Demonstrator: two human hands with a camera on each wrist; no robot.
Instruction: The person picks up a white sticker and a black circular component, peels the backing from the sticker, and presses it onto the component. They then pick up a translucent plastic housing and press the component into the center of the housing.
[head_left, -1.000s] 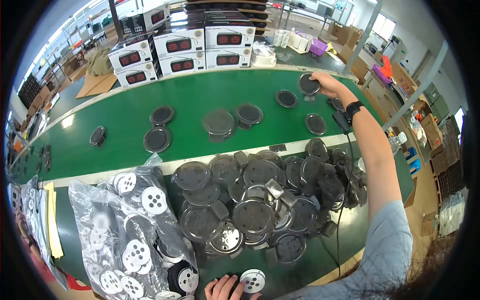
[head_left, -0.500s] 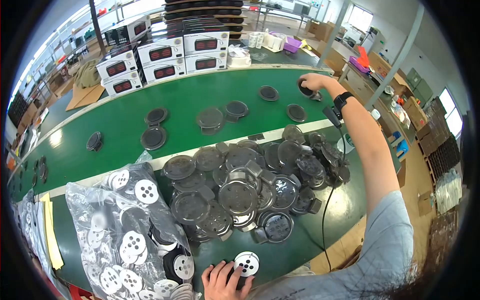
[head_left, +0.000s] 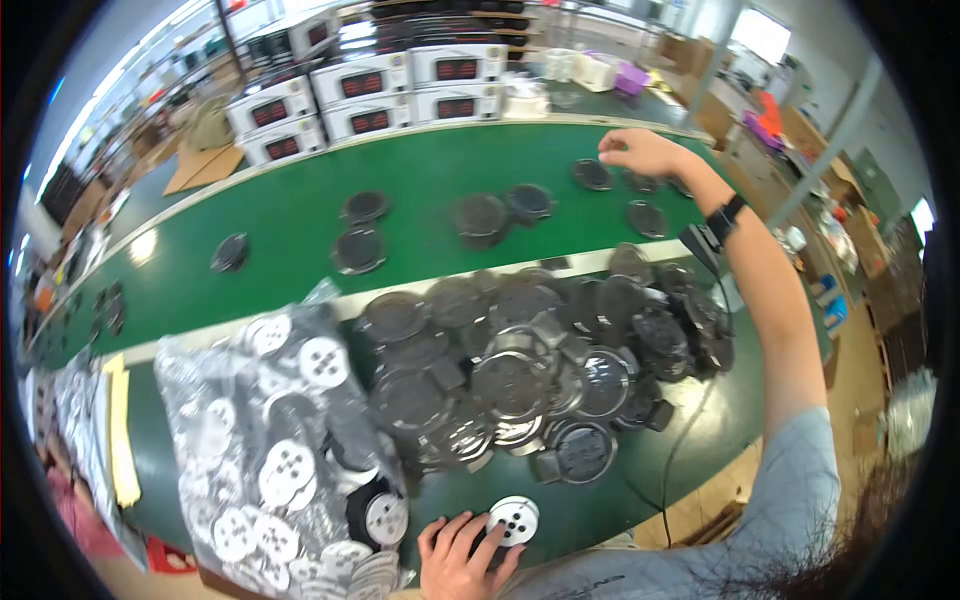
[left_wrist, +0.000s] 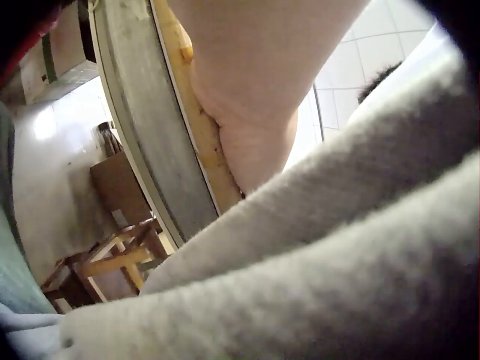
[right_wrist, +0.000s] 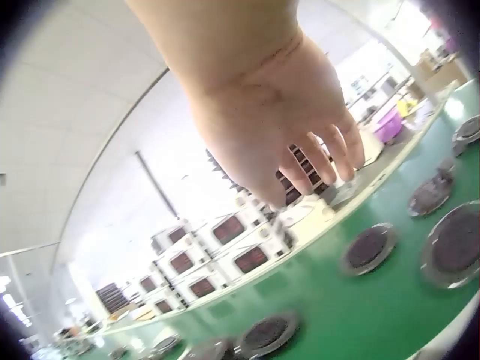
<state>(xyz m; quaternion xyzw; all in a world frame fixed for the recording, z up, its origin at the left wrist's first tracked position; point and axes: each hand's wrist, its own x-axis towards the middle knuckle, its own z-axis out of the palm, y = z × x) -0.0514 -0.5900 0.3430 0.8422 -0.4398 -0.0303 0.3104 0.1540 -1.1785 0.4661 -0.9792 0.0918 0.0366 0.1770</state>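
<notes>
In the head view my right hand (head_left: 642, 153) hovers over the far right of the green belt, holding nothing. Its fingers droop, loosely bent, in the right wrist view. Below it sit a dark round piece with a shiny rim (head_left: 592, 174) and a similar dark disc (head_left: 641, 181). At the near edge my left hand (head_left: 460, 562) rests on the bench, fingers spread, fingertips at a white disc with black holes (head_left: 514, 521). The left wrist view shows skin and grey cloth, with the fingers out of sight.
A heap of dark rimmed discs (head_left: 510, 385) covers the bench middle. Left of it lies a clear plastic bag (head_left: 230, 400) of white discs. Several more dark discs (head_left: 358, 250) lie along the green belt (head_left: 430, 170). Boxed speakers (head_left: 368, 90) are stacked behind it.
My right hand was gripping a dark round piece, lowered it to the belt's right side and let go; now it is raised empty. My left hand has stayed by the white disc.
</notes>
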